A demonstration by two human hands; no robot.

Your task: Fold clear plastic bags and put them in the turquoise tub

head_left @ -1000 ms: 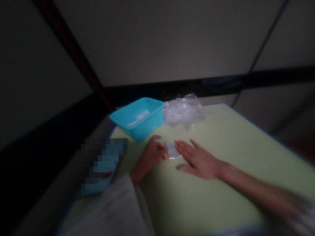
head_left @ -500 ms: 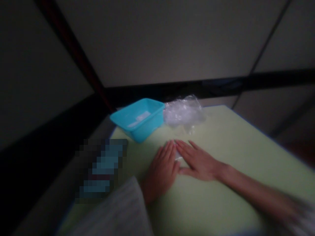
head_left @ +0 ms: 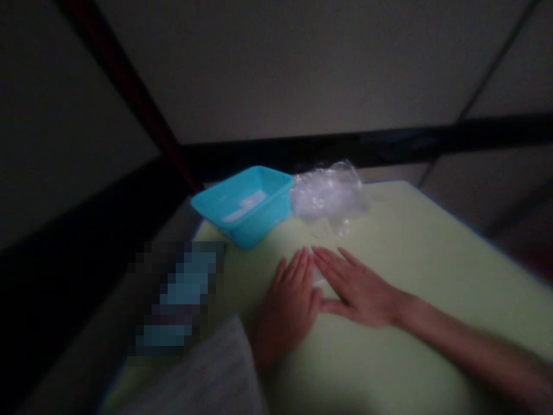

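Dim light, some blur. Both hands down on the yellow-green counter (head_left: 415, 242), palms under, backs up, fingers outstretched; neither is curled in a grip.

Left hand (head_left: 288, 308): comes in from the lower left out of a grey sleeve (head_left: 207, 372). Fingers point away from the body and slightly right, three lying close together, the little finger a bit out to the side. Thumb lies along the right side of the hand.

Right hand (head_left: 365, 291): enters from the lower right, forearm (head_left: 470, 351) bare and slanting across the counter. Wrist nearly straight. Fingers point left and away, the little finger set off from the rest; thumb spread wide, its tip just beside the left thumb. Fingertips of the two hands nearly meet, making a narrow wedge.

In that wedge, a small pale piece (head_left: 318, 277) on the counter, partly covered by the fingers; its full outline cannot be told.

Beyond the hands: turquoise bin (head_left: 259, 227), white slips (head_left: 252, 200) inside. Just right of it, crumpled clear plastic (head_left: 330, 199). Left edge of the counter: a pixelated object (head_left: 184, 294), identity unclear.
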